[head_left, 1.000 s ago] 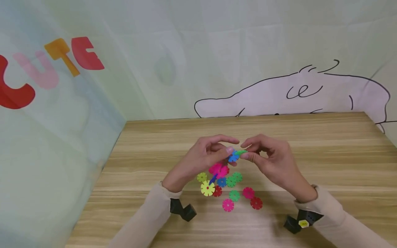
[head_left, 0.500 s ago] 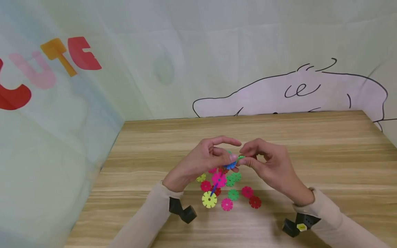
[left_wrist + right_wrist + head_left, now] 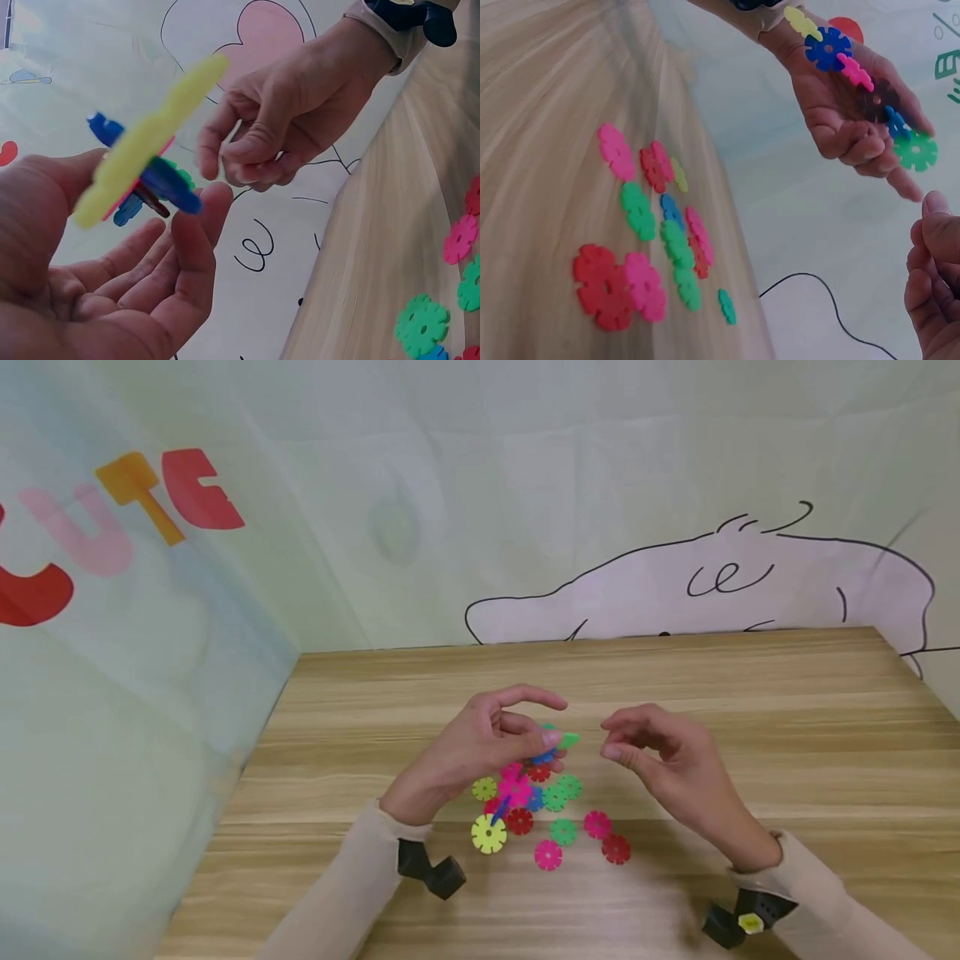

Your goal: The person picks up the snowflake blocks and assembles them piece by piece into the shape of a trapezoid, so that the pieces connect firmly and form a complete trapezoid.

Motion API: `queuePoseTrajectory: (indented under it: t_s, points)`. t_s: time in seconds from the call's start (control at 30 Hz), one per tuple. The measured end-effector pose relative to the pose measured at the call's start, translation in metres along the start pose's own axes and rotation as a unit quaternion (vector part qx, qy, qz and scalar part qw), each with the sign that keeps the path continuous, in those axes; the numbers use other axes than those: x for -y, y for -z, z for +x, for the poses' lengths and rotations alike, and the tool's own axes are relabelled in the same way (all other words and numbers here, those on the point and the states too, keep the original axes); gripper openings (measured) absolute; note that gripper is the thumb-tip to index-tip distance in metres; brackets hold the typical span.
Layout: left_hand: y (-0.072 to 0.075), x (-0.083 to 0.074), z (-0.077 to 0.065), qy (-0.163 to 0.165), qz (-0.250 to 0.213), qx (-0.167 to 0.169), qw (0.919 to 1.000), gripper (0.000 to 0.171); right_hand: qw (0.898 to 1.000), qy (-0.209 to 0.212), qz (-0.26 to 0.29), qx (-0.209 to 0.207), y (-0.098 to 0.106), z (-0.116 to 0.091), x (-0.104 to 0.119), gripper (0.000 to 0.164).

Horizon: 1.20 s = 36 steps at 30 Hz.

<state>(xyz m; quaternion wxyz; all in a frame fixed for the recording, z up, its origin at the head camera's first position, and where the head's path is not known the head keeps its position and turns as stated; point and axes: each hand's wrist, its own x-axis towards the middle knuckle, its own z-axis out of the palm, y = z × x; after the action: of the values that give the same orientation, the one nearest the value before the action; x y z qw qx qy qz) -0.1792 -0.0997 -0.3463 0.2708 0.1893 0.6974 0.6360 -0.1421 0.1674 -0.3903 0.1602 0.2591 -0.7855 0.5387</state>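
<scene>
My left hand (image 3: 491,735) holds a chain of slotted plastic snowflake discs (image 3: 855,73) between thumb and fingers. A yellow disc (image 3: 489,833) forms the end nearer me, followed by dark blue, pink, dark brown and blue discs. At the far end, beyond my thumb, sits a green disc (image 3: 916,152). In the left wrist view the yellow disc (image 3: 150,142) stands in front of the others and partly hides them. My right hand (image 3: 667,752) is in the air to the right, apart from the chain. Its fingers are loosely bent and nothing shows between them.
Loose snowflake discs lie on the wooden table (image 3: 360,727) under and in front of the hands. They include a red disc (image 3: 617,849), a pink disc (image 3: 548,855) and a green disc (image 3: 563,832). A printed cloth (image 3: 375,527) hangs behind the table.
My right hand has let go of the green disc and moved away to the right. The green disc stays on the chain, which my left hand has shifted slightly left.
</scene>
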Motion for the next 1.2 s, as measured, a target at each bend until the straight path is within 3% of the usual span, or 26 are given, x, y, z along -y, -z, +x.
queuePoseTrajectory:
  t_s: [0.23, 0.57, 0.9, 1.2]
  points:
    - [0.003, -0.001, -0.002, 0.005, 0.034, -0.017, 0.9992, 0.039, 1.000, -0.013, -0.012, 0.012, 0.000, -0.009, -0.018, 0.028]
    - [0.007, -0.003, -0.007, 0.002, 0.049, -0.029, 0.9984, 0.038, 0.989, -0.090, -0.066, 0.094, -0.020, -0.020, -0.043, 0.021]
    - [0.009, -0.004, -0.010, -0.001, 0.049, -0.033, 0.9983, 0.038, 0.973, -0.115, -0.060, 0.189, -0.036, -0.020, -0.048, 0.028]
    - [0.010, -0.001, -0.008, 0.004, 0.051, -0.035, 0.9981, 0.038, 0.963, -0.125, -0.114, 0.210, -0.049, -0.019, -0.050, 0.032]
